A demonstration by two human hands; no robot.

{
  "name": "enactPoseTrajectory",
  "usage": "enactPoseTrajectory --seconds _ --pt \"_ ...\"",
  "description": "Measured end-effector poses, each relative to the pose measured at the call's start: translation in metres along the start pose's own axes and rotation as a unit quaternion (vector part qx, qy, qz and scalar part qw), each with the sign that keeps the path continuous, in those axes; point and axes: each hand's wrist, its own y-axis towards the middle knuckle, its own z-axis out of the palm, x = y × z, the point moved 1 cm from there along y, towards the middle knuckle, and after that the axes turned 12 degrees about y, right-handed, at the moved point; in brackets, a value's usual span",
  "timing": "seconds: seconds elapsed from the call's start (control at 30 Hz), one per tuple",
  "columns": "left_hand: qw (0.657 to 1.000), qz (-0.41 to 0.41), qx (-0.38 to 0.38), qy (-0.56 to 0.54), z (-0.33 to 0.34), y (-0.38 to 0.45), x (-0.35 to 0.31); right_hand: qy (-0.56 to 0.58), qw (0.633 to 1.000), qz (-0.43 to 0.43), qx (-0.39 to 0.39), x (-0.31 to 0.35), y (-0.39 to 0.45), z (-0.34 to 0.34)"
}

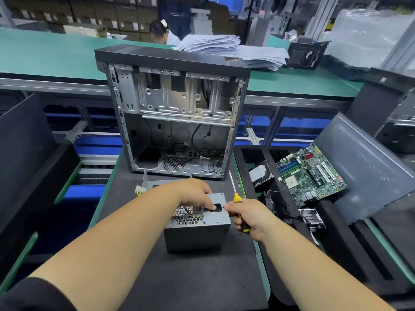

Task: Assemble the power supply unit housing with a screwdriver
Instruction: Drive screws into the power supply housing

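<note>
While a grey power supply unit [197, 230] sits on a dark foam mat [179, 277] at the centre of the workbench, a person's left hand [193, 194] rests on its top, fingers curled down onto the perforated grille with a fingertip at the black socket opening [216, 207] near the unit's 1 o'clock corner. At 3 o'clock of the unit, the right hand [249, 217] grips the yellow-and-black handle of a screwdriver [237, 198], fist wrapped round it, the thumb tip just beside the socket; the metal shaft runs up toward 12 o'clock, away from the unit. Beyond the hands, at 12 o'clock, an open desktop computer case [177, 113] stands upright on the mat, its bare metal interior and loose black cables facing the camera. A cable connector [138, 190] with yellow wires shows at 10 o'clock of the unit, beside a metal plate edge. At 3 o'clock, a black foam tray [251, 153] holds a green motherboard [312, 173] and a hard drive [261, 173], with a grey side panel [363, 167] leaning over it. At 12 o'clock in the far background, another person sits behind stacks of paper [213, 43] on a green-topped bench [45, 55]
</note>
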Motion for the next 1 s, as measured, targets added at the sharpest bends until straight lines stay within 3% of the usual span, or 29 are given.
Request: enactPoseTrajectory --seconds 0.3,1.0 --pt "0.992 0.012 0.041 -0.116 -0.0023 0.0009 0.0066 -0.002 1.000 0.005 0.017 0.0034 -0.0017 0.0028" --pt "0.993 -0.013 0.060 -0.106 -0.0032 0.0019 0.0076 0.013 0.999 0.041 0.028 0.0079 -0.0047 0.0063"
